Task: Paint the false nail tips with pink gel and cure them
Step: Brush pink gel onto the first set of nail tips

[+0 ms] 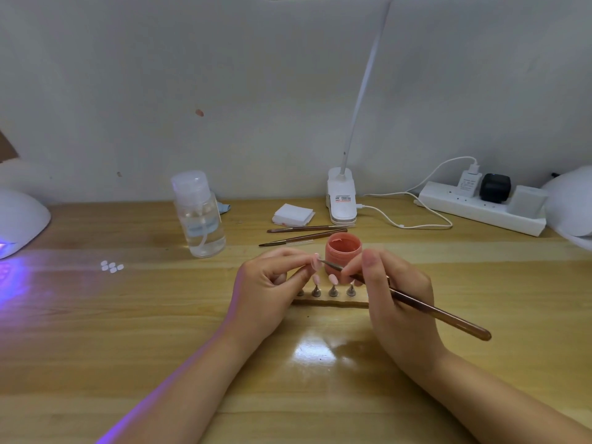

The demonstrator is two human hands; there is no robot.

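My left hand (270, 283) pinches a pink nail tip (317, 262) on its small stand, lifted above the table. My right hand (389, 293) grips a brown brush (426, 310), and the brush's fine point touches that nail tip. Just behind stands an open pink gel pot (343, 251). Below the hands a wooden holder (330, 303) carries metal stands (333, 291), with pink tips (333, 278) on them. Part of the holder is hidden by my hands. Several unpainted tips (112, 266) lie loose at the left. A white curing lamp (19, 219) glows purple at the far left.
A clear pump bottle (200, 216) stands back left of the pot. Two spare brushes (304, 233), white wipes (293, 215) and a clip desk lamp (342, 200) sit behind. A power strip (480, 208) with plugs and cables lies back right, next to a white dome (570, 203).
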